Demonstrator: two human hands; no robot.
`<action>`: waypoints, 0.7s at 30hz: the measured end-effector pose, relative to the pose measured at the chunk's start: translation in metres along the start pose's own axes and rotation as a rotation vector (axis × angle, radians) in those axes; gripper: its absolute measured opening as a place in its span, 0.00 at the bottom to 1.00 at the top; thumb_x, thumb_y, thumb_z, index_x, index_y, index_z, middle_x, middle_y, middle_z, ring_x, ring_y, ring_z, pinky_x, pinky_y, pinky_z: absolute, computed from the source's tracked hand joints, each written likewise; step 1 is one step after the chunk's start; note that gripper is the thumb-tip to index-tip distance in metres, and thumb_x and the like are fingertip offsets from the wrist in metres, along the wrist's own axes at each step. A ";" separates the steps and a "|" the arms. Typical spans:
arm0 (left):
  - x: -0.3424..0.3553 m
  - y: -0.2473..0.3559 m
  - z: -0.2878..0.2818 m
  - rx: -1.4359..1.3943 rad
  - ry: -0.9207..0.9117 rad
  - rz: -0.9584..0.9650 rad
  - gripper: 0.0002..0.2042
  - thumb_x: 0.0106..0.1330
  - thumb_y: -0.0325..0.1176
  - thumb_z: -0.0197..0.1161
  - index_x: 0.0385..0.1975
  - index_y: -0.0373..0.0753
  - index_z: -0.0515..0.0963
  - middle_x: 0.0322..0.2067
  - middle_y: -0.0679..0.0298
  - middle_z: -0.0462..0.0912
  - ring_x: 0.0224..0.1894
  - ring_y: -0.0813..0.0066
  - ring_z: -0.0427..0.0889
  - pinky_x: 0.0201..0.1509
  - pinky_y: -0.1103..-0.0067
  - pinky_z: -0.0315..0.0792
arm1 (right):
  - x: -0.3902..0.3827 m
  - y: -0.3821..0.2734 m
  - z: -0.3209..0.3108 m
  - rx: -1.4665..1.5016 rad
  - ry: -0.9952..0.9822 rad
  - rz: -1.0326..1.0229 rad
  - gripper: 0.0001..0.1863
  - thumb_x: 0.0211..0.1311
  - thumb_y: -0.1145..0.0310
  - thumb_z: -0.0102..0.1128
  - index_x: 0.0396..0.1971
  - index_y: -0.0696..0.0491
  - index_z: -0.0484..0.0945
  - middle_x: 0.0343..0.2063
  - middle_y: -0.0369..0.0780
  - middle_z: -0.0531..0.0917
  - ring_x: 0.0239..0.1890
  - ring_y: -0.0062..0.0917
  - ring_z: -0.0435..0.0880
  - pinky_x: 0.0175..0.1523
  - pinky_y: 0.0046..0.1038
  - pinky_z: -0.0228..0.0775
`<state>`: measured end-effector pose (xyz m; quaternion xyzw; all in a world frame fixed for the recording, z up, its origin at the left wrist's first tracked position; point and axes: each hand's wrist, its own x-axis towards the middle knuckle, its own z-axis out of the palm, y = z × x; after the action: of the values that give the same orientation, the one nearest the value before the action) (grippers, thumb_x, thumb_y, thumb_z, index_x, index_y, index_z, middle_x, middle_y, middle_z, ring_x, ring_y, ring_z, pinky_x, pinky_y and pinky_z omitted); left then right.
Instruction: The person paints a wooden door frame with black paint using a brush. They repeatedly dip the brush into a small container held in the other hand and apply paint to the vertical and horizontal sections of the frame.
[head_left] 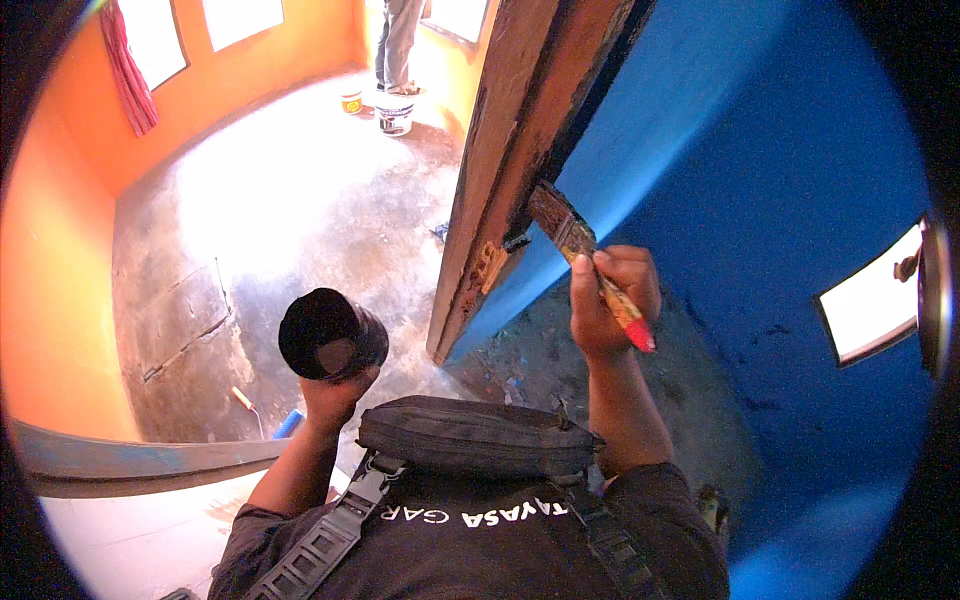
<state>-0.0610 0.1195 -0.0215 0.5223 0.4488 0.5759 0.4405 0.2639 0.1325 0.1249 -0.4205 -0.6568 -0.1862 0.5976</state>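
My right hand is closed round the handle of a flat paintbrush, which has a red tip. Its dark bristles touch the edge of a brown wooden door frame where the wood meets the blue wall. The frame's brown surface is chipped low down, with a lighter worn patch. In my left hand is a black cup-like container, tilted so its dark inside shows. A lighter patch lies at its bottom; what it is, I cannot tell. The fingers are mostly hidden behind the container.
A paint roller lies on the stained floor at left, near an orange wall. At the back, a person stands at a white bucket, beside a smaller bucket. The blue wall rises at right.
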 end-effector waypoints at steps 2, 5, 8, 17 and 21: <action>0.007 0.012 0.008 0.044 -0.055 0.055 0.30 0.45 0.28 0.78 0.52 0.36 0.75 0.49 0.59 0.81 0.50 0.65 0.81 0.58 0.69 0.73 | 0.012 -0.004 -0.001 0.130 0.026 0.003 0.12 0.53 0.76 0.71 0.33 0.53 0.75 0.29 0.40 0.81 0.29 0.28 0.80 0.35 0.28 0.74; 0.022 0.017 0.012 0.124 -0.170 0.160 0.33 0.44 0.30 0.80 0.53 0.34 0.74 0.48 0.59 0.82 0.50 0.66 0.81 0.58 0.69 0.73 | 0.040 -0.031 -0.003 0.638 -0.006 0.375 0.10 0.57 0.73 0.68 0.36 0.55 0.75 0.31 0.38 0.78 0.30 0.20 0.77 0.33 0.21 0.69; 0.032 0.036 0.035 0.142 -0.241 0.186 0.42 0.41 0.34 0.82 0.59 0.33 0.67 0.54 0.56 0.77 0.57 0.65 0.77 0.63 0.69 0.69 | 0.079 -0.059 -0.015 0.796 -0.208 0.435 0.11 0.57 0.72 0.70 0.36 0.56 0.76 0.31 0.37 0.79 0.32 0.20 0.79 0.34 0.20 0.70; 0.035 0.065 0.062 0.121 -0.298 0.324 0.45 0.38 0.40 0.83 0.59 0.37 0.67 0.54 0.55 0.76 0.57 0.61 0.76 0.65 0.65 0.66 | 0.092 -0.090 0.017 0.494 -0.890 0.078 0.09 0.52 0.73 0.72 0.31 0.57 0.81 0.29 0.39 0.82 0.33 0.25 0.80 0.38 0.26 0.70; 0.036 0.059 0.061 0.108 -0.347 0.389 0.49 0.37 0.39 0.85 0.61 0.37 0.61 0.53 0.54 0.75 0.57 0.64 0.76 0.63 0.66 0.68 | 0.082 -0.094 0.026 0.404 -1.045 0.086 0.07 0.53 0.73 0.71 0.31 0.56 0.81 0.29 0.41 0.82 0.32 0.32 0.83 0.38 0.29 0.73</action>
<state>-0.0044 0.1453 0.0467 0.7125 0.2877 0.5267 0.3636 0.1805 0.1244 0.2211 -0.3603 -0.8705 0.2007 0.2685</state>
